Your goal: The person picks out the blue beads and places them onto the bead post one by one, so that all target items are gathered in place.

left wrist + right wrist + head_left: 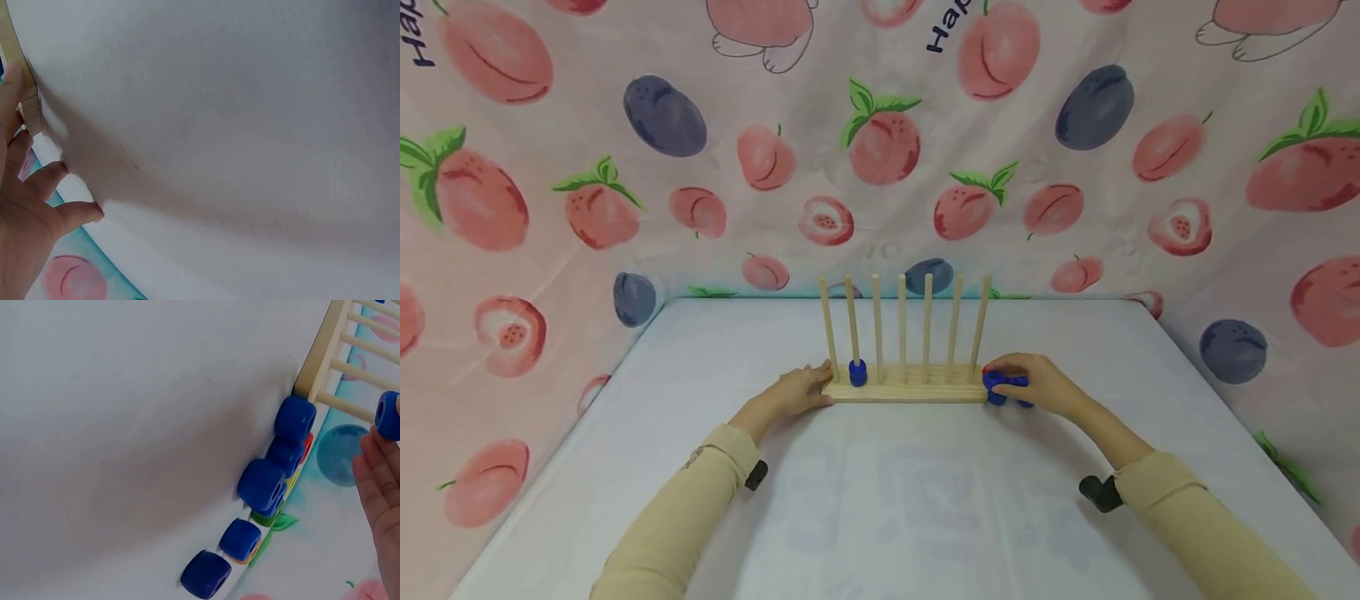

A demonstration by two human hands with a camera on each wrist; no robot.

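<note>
A wooden peg stand (904,392) with several upright dowels sits on the white table. My left hand (793,391) grips its left end, thumb at the front and fingers toward the back; in the left wrist view one fingertip lies on the wood (29,106). Blue beads (857,373) are threaded low on the second dowel from the left. Beyond the stand's right end, my right hand (1036,383) pinches a blue bead (389,415), raised beside the nearest dowel in the right wrist view. Several loose blue beads (260,485) lie below that hand.
Behind the blue beads, a red bead (307,448), a green bead (267,517) and other coloured ones partly show. The white table (902,500) runs back to a fruit-patterned cloth (880,225). Dark wrist cameras (1101,493) hang below both cuffs.
</note>
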